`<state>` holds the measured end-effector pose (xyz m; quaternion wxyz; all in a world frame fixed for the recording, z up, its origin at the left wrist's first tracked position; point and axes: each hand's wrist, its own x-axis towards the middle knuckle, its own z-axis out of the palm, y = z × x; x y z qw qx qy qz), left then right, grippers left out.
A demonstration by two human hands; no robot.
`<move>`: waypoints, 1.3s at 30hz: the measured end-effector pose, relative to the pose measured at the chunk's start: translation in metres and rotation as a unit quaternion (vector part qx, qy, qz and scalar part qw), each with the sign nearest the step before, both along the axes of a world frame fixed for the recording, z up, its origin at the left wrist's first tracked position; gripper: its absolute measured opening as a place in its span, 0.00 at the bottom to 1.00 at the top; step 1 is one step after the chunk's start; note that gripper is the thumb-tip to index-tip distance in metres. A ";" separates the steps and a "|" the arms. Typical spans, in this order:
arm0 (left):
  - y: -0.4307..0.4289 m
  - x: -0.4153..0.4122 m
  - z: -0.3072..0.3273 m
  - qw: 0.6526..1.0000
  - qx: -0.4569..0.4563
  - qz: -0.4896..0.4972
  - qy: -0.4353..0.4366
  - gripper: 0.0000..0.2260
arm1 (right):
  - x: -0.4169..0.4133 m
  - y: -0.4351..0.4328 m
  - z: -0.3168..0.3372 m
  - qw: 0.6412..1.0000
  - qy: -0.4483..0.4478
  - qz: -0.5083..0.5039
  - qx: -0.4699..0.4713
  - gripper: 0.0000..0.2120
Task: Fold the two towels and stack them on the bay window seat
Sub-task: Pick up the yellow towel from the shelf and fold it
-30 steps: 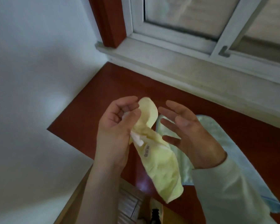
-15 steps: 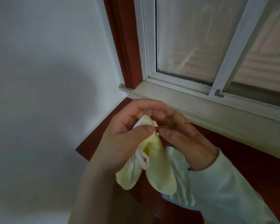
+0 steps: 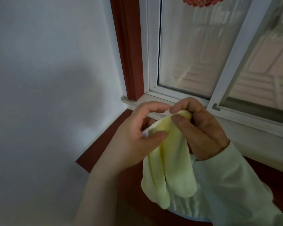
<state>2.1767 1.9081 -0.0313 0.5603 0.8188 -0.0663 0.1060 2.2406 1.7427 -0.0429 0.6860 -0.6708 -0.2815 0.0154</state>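
Red-brown window seat [image 3: 104, 149] is bearing the pale blue towel [image 3: 183, 210], while the yellow towel [image 3: 168, 168] is hanging above it, my left hand [image 3: 137, 139] and right hand [image 3: 201, 131] both pinching its top edge, so I judge its folding and stacking are yet to come.

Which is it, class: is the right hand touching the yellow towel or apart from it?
Touching. The head view shows the right hand pinching the yellow towel at its top edge.
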 end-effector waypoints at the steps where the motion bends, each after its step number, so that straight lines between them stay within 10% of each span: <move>1: 0.001 0.002 -0.002 0.999 0.051 0.010 0.003 0.24 | 0.001 0.001 0.001 1.000 -0.010 -0.026 0.013 0.13; 13: 0.016 0.011 -0.014 0.949 0.252 0.155 -0.105 0.08 | 0.001 -0.012 0.006 0.977 -0.092 -0.188 -0.049 0.06; 21: 0.017 0.006 0.000 0.981 0.164 0.098 -0.024 0.05 | 0.003 -0.013 0.000 0.957 -0.219 -0.136 -0.135 0.05; 39: 0.012 0.000 0.014 1.000 -0.011 0.024 0.004 0.14 | 0.007 0.014 -0.026 0.893 -0.123 0.071 -0.427 0.24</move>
